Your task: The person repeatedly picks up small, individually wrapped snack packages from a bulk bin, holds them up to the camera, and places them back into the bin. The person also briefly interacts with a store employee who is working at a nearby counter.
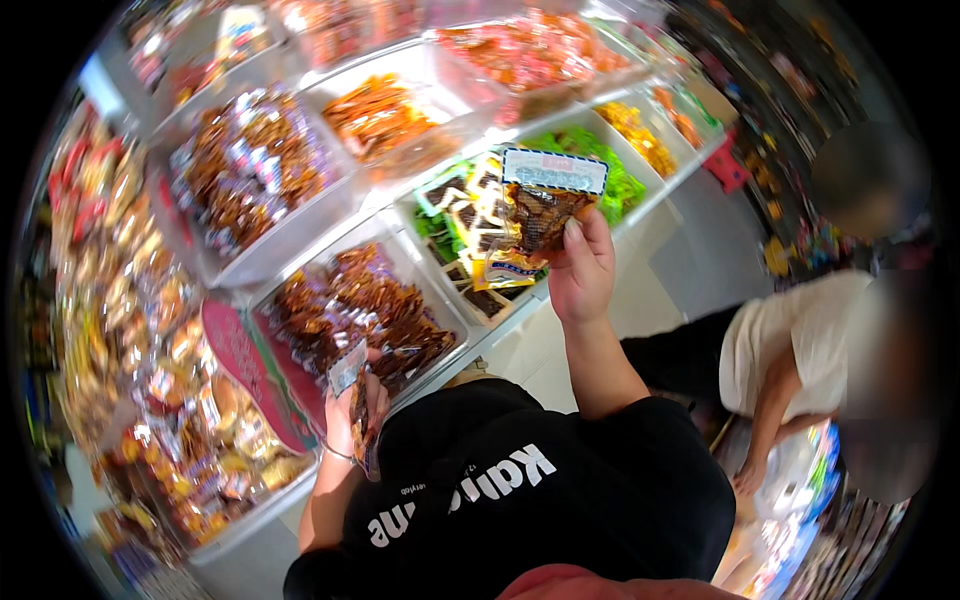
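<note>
My right hand [583, 275] is closed on the lower edge of a clear snack packet [538, 212] with brown contents and a white top label edged in dark stripes. It is raised over a bin of green, yellow and dark packets [465, 225]. Lower down, my left hand [338, 425] grips another snack packet [348, 370] with a pale label and brown contents, partly hidden by the fingers. That hand is at the near side of a white bin [440, 312] heaped with shiny brown packets [360, 295].
Farther back stand bins of brown-and-purple packets [250, 165], orange packets [380, 112] and pink-red packets [540, 50]. A red and green rounded panel [245, 370] divides off a heap of wrapped goods [150, 300] on the left. At right is another person in a light shirt [785, 330].
</note>
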A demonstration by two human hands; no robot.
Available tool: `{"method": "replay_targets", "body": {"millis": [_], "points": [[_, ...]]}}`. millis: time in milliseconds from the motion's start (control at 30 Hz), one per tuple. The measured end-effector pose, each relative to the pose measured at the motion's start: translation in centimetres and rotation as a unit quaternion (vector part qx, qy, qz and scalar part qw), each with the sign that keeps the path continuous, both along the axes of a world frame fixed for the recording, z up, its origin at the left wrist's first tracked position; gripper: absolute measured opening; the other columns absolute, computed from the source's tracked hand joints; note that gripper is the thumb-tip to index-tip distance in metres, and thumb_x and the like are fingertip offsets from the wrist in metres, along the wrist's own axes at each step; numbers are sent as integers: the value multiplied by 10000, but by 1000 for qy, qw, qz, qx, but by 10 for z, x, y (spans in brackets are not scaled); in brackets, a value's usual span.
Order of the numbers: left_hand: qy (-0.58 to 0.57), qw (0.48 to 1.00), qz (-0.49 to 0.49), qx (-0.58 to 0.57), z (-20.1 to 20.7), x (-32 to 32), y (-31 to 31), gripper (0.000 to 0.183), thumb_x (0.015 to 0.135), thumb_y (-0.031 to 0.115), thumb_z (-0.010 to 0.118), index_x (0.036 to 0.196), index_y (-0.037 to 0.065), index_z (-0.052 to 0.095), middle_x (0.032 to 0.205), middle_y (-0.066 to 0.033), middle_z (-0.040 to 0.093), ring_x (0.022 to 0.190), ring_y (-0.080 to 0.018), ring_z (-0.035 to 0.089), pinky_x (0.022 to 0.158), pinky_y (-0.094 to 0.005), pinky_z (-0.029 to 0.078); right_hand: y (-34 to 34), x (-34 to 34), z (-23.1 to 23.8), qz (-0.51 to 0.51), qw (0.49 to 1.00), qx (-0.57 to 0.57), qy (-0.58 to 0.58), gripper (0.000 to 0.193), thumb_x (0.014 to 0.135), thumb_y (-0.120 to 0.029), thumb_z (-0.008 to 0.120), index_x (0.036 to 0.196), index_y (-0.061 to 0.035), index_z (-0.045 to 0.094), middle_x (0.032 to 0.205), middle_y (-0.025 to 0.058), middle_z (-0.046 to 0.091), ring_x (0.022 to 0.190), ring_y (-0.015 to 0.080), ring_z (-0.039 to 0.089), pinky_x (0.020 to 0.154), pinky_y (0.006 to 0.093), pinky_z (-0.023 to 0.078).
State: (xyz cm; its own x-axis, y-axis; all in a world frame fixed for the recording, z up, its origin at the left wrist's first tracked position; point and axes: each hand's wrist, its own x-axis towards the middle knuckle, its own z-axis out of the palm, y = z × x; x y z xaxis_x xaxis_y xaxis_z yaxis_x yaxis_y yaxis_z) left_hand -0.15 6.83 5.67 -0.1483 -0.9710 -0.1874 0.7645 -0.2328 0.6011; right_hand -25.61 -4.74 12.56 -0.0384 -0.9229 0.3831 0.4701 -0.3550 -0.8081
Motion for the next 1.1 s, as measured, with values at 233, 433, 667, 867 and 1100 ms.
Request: {"method": "replay_targets", "body": {"millis": [233,433,667,867,1100], "points": [[-33,995,95,-2,2,17,6,317,847,215,498,1053,-24,464,441,9,349,335,-85,318,331,-210,242,-30,67,3,115,993,24,-21,284,868,-89,410,1130,21,422,1035,82,535,925,133,519,812,271,407],[-30,988,148,43,4,18,-1,257,860,221,476,983,-4,490,427,27,345,301,-79,288,312,-208,236,-51,87,-5,191,981,44,12,290,851,-34,389,1132,17,436,1067,75,523,960,115,492,860,270,364],[-14,991,131,35,-1,23,-18,290,837,216,507,1027,-1,484,440,36,315,316,-70,288,323,-198,240,-77,87,-4,179,980,82,15,286,858,-36,372,1132,24,429,1046,68,531,939,109,503,842,264,382],[-33,997,76,-4,9,23,-39,295,863,183,437,1046,-46,466,409,13,340,300,-69,310,305,-198,228,-79,26,-14,46,989,125,-62,234,877,-90,389,1087,-12,454,1008,68,557,896,129,550,789,284,451],[14,982,-175,-68,-14,4,-62,378,884,297,407,1118,1,391,439,-15,308,311,-96,272,299,-207,239,17,-102,-23,-211,955,70,-194,256,879,-122,397,1108,-11,424,1067,79,525,951,184,537,819,348,454]]}}
